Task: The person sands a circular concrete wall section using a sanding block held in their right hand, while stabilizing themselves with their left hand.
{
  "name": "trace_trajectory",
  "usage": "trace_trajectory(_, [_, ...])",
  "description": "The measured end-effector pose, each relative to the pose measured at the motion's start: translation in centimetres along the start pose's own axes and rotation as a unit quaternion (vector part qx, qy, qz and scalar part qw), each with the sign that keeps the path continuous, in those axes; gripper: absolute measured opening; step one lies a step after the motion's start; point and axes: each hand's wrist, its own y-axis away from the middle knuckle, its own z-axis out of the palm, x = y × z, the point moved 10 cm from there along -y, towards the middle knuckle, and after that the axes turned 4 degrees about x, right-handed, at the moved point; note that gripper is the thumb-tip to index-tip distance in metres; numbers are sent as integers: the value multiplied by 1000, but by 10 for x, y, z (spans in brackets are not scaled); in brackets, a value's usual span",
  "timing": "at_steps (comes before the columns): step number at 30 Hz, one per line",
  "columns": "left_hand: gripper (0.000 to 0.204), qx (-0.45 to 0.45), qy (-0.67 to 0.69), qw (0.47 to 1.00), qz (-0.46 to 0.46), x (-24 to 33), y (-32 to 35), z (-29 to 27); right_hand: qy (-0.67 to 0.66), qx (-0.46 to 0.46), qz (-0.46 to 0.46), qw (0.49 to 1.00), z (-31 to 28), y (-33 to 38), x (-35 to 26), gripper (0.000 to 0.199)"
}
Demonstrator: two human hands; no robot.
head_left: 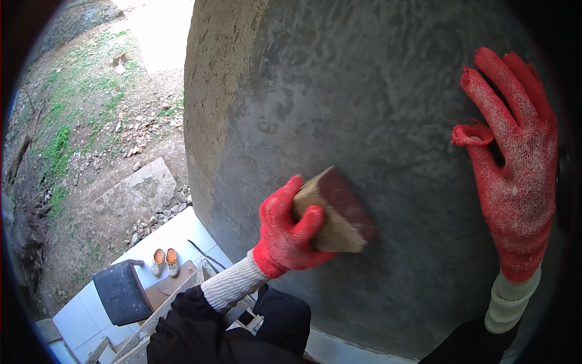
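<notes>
My left hand (284,233), in a dusty red glove, is closed around a sanding block (332,223). The block has a tan body and a dark red face turned toward the grey plastered wall (357,109), and its edge is slightly blurred. Higher up on the right, my right hand (515,158) is spread flat against or just off the same wall, also in a red glove and holding nothing. Its thumb and some fingertips look torn or loose. Smooth, dark grey plaster with swirl marks lies around both hands.
Rough brown render (212,79) borders the grey plaster on the left. Below stand wooden boards (151,324), a dark-seated chair (123,292) and a pair of shoes (165,262) on white tiles (79,321). Beyond are rubble and patchy grass (59,151).
</notes>
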Motion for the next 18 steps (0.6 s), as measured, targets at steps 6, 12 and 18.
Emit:
trace_trajectory(6, [118, -79, -107, 987, -88, -67, 64, -26, -17, 5, 8, 1000, 15, 3, 7, 58])
trace_trajectory(12, [104, -11, -103, 995, -12, -23, -88, -13, -32, 12, -9, 999, 10, 12, 14, 62])
trace_trajectory(18, [113, -41, -124, 988, -86, -66, -3, -31, -53, 13, -1, 999, 30, 10, 12, 63])
